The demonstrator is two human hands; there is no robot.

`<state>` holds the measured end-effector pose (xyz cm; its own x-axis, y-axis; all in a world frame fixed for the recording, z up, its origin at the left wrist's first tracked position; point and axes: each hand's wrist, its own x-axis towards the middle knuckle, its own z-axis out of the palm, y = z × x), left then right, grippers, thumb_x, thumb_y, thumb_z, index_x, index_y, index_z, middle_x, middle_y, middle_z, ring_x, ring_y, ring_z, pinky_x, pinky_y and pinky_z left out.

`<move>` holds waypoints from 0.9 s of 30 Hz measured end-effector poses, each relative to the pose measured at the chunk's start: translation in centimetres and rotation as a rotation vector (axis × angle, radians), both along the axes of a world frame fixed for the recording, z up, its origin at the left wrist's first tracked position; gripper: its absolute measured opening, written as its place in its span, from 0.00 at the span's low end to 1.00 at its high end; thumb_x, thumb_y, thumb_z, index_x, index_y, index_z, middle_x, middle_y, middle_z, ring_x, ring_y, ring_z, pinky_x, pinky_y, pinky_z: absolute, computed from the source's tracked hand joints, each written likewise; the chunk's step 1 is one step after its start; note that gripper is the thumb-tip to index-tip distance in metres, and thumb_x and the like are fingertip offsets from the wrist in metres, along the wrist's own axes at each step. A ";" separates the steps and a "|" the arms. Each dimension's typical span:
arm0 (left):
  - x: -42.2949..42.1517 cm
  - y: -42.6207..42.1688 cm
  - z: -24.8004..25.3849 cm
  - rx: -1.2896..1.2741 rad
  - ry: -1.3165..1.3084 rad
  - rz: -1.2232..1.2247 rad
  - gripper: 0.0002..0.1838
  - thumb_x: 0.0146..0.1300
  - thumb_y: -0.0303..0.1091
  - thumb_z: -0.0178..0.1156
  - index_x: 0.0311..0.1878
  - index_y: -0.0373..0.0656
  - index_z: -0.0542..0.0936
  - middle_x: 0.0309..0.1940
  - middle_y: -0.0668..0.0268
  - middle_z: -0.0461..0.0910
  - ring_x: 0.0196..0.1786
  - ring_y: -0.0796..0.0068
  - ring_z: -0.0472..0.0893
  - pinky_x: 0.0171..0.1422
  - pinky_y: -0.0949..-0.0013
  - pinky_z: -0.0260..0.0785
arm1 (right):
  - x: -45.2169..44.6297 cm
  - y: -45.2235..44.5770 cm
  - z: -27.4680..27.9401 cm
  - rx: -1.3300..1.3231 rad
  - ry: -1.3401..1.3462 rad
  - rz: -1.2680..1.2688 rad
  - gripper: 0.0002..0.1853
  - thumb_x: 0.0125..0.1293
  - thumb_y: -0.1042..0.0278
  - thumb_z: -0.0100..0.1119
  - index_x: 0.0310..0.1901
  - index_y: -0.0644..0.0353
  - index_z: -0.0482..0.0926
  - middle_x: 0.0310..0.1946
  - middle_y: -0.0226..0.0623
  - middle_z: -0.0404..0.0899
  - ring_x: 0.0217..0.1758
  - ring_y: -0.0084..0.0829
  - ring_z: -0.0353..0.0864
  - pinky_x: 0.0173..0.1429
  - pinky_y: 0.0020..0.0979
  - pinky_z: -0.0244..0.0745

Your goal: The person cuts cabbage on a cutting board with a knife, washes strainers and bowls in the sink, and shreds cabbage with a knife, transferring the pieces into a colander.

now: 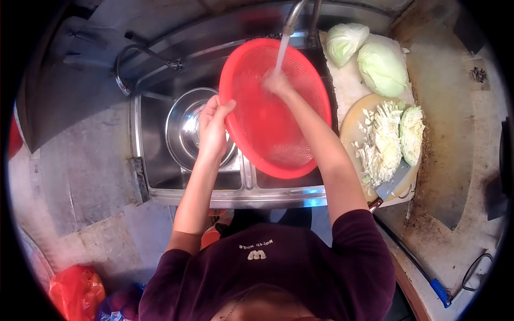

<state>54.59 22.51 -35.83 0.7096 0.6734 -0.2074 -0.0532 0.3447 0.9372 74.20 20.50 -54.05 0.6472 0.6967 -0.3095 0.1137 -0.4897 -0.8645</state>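
A red plastic colander [262, 147] is tilted over the right basin of the steel sink [251, 199]. My left hand [214, 127] grips its left rim, thumb on the inner side and fingers around the outside. Inside the colander, my right hand [275, 83] is under the stream of water from the faucet [292, 21]; its fingers are smeared by motion, and I cannot tell whether they hold anything. No food shows in the colander. A shiny steel bowl [179, 134] sits in the left basin, partly hidden behind my left hand and the colander.
Right of the sink, a round cutting board [350, 120] bears shredded cabbage [386, 142], a cut cabbage piece [412, 135] and a knife [393, 182]. Behind it lie two cabbage pieces [382, 69]. A second faucet [122, 80] stands left. A red plastic bag [77, 289] lies lower left.
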 end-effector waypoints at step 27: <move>-1.4 2.1 1.5 0.138 -0.017 0.092 0.03 0.60 0.27 0.55 0.31 0.41 0.74 0.27 0.70 0.78 0.28 0.86 0.74 0.37 0.81 0.66 | 3.0 -9.9 4.7 -0.271 -0.462 0.657 0.06 0.50 0.74 0.56 0.32 0.62 0.78 0.29 0.49 0.78 0.39 0.49 0.78 0.41 0.40 0.73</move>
